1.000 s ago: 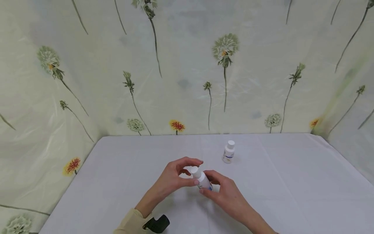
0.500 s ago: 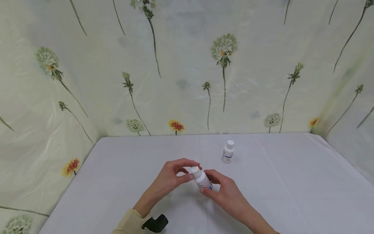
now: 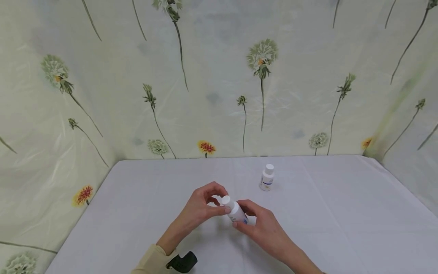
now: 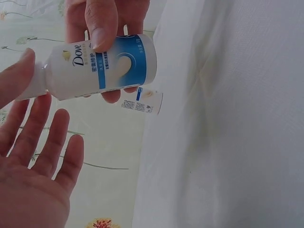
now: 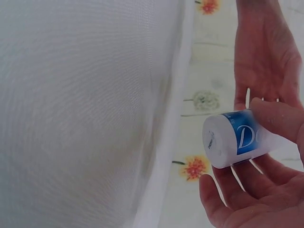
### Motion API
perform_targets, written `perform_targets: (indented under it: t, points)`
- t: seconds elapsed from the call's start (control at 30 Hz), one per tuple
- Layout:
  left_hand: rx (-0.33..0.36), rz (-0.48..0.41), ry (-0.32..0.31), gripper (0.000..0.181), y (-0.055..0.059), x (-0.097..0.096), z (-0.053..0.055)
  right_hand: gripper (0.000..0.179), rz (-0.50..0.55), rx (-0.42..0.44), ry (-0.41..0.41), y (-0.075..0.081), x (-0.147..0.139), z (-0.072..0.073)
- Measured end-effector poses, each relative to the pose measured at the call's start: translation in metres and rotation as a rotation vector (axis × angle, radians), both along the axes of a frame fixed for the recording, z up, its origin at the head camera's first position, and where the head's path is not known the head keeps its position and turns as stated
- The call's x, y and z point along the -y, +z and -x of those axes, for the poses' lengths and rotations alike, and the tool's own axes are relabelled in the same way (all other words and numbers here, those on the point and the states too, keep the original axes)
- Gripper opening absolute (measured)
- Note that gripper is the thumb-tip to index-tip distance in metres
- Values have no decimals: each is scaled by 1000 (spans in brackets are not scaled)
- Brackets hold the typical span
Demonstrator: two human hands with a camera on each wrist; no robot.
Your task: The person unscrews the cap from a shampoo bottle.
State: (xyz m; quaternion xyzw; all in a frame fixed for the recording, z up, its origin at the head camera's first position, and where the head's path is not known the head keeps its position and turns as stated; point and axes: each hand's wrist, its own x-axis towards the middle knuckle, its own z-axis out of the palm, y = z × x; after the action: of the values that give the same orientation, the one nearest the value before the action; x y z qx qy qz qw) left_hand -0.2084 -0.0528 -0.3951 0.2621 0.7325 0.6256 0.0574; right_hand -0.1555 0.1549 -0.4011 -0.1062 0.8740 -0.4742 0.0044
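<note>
A small white Dove bottle [image 3: 237, 215] with a blue label leans tilted between both hands, its cap [image 3: 227, 201] toward the upper left. My right hand [image 3: 265, 226] grips the body, thumb on the near side and fingers behind. With thumb and forefinger, my left hand [image 3: 205, 203] pinches the cap. In the left wrist view the other fingers [image 4: 53, 142] of that hand are spread away from the bottle. The right wrist view shows the round bottle base [image 5: 217, 142], raised over the table.
A second white bottle [image 3: 267, 179] with a white cap stands upright farther back, right of centre. A white cloth covers the table [image 3: 325, 213]. Behind and at the sides hangs a dandelion-print curtain [image 3: 212, 68]. A dark wrist strap [image 3: 183, 262] sticks out by the left sleeve.
The left thumb and forefinger have shifted around the cap, letting off and taking it again. The bottle has moved slightly left; the right hand keeps its grip.
</note>
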Motion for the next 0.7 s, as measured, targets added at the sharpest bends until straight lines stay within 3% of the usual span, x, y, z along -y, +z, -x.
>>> perform_targets:
  t: [0.17, 0.37, 0.5, 0.7]
  points:
    - [-36, 22, -85, 44, 1, 0, 1, 41, -1, 10, -14, -1, 0, 0]
    - [-73, -41, -189, 39, 0, 2, 1, 44, -1, 30, -22, 3, 1, 0]
    - [-82, -47, -198, 37, -1, 4, 2, 44, 3, 30, -23, 3, 1, 0]
    - [-62, -15, -127, 31, -3, 4, 3, 42, 3, 27, -17, 2, 0, 0]
